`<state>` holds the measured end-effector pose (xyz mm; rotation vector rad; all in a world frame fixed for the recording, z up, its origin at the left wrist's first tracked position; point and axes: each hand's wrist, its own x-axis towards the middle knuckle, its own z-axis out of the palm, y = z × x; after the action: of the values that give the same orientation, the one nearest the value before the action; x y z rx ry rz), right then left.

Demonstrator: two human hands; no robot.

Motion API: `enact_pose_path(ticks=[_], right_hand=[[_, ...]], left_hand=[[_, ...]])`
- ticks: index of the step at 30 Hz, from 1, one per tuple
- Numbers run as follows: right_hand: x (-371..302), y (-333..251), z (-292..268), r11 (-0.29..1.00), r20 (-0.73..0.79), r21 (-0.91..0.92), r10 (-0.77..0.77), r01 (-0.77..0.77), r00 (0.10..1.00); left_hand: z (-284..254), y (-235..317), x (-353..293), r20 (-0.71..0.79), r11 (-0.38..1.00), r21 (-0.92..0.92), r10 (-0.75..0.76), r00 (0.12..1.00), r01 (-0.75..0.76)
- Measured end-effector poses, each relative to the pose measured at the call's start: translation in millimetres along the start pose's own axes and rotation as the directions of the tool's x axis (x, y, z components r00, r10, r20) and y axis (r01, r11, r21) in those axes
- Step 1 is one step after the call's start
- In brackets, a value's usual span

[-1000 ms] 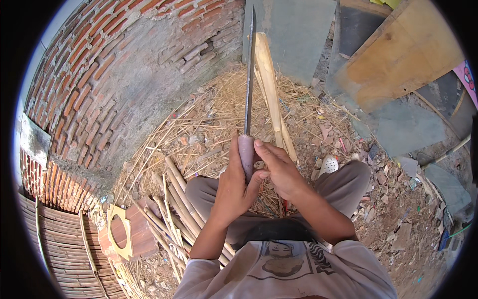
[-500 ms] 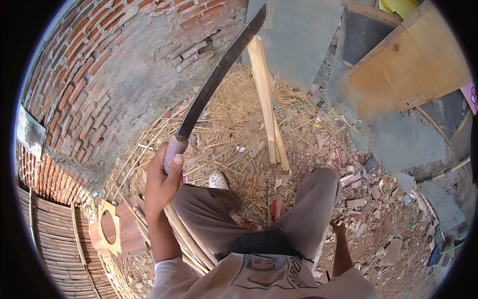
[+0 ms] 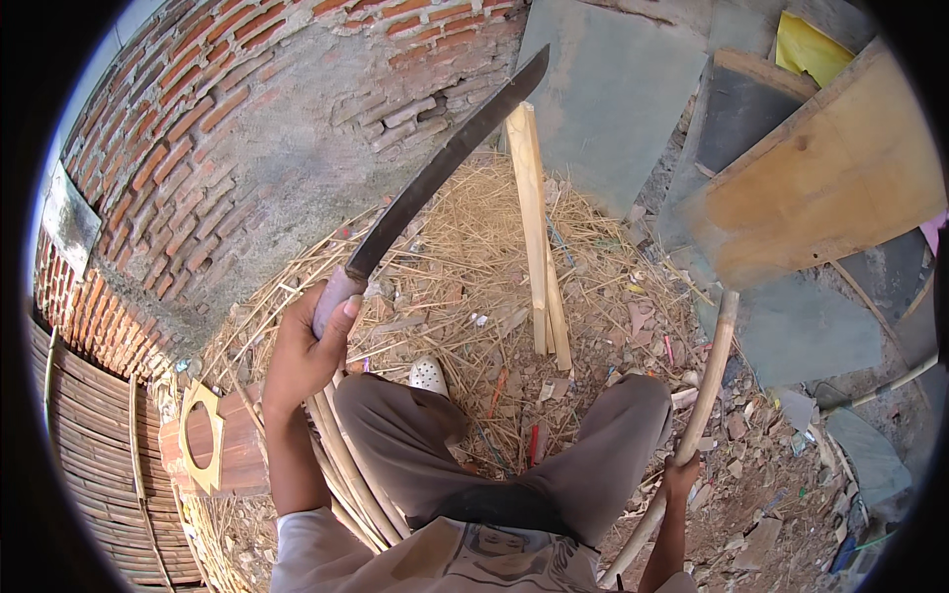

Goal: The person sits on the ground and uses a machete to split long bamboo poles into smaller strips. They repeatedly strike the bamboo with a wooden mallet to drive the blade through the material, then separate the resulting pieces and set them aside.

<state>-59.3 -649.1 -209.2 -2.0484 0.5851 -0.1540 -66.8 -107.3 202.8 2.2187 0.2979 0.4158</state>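
Note:
My left hand (image 3: 308,348) is wrapped round the pale purplish handle of a machete (image 3: 442,168). Its long dark blade slants up and to the right, the tip over the top of a wooden post. On the other side, my right hand (image 3: 680,474) grips a pale wooden pole (image 3: 707,395) that leans past my right knee, its upper end toward the boards. In front of me stands the light wooden post (image 3: 530,208), with a second wooden piece (image 3: 557,316) against its lower part. Several long poles (image 3: 361,474) lie beside my left leg, partly under my forearm.
Straw (image 3: 465,227) and rubble (image 3: 751,514) cover the ground. A brick wall (image 3: 227,148) rises at left, above a bamboo slat panel (image 3: 79,465). A yellow cut-out frame (image 3: 203,435) lies near it. Boards and a brown panel (image 3: 830,168) lean at the far right.
My right hand has come up holding a wooden pole, which was out of view before. The machete has tilted further to the right and sits slightly lower.

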Motion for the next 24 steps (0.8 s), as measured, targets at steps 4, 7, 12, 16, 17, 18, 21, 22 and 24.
enact_pose_path(ticks=[4,7,12,16,17,18,21,22,24], right_hand=[[16,-254,-103,0.952,-0.029,0.092,-0.290,0.291,0.957],[9,-393,-137,0.871,-0.022,0.014,-0.491,0.491,0.871],[7,-458,-122,0.662,0.253,-0.203,-0.676,0.721,0.692],[-35,-491,-148,0.863,0.430,-0.225,-0.329,0.452,0.841],[-41,-497,-163,0.836,0.348,-0.243,-0.398,0.492,0.849],[-46,-503,-174,0.821,0.231,-0.252,-0.463,0.512,0.856],[-38,-512,-235,0.784,-0.042,-0.185,-0.609,0.593,0.792],[-28,-512,-245,0.765,-0.109,-0.142,-0.642,0.628,0.759],[-30,-527,-223,0.789,-0.074,-0.166,-0.608,0.592,0.790]], left_hand=[[-12,3,11,0.027,0.995,0.071,0.075,0.997,-0.077],[-18,6,16,0.047,0.979,0.130,0.151,0.987,-0.156],[-29,19,16,0.107,0.981,0.087,0.163,0.981,-0.173],[-43,9,21,0.038,0.958,0.216,0.188,0.982,-0.191],[-48,1,28,0.045,0.957,0.210,0.193,0.980,-0.198],[-50,-5,33,0.053,0.955,0.218,0.194,0.980,-0.201],[-49,4,39,0.081,0.962,0.179,0.193,0.978,-0.205],[-49,4,40,0.093,0.960,0.185,0.197,0.976,-0.211],[-46,6,43,0.114,0.954,0.186,0.215,0.970,-0.233]])
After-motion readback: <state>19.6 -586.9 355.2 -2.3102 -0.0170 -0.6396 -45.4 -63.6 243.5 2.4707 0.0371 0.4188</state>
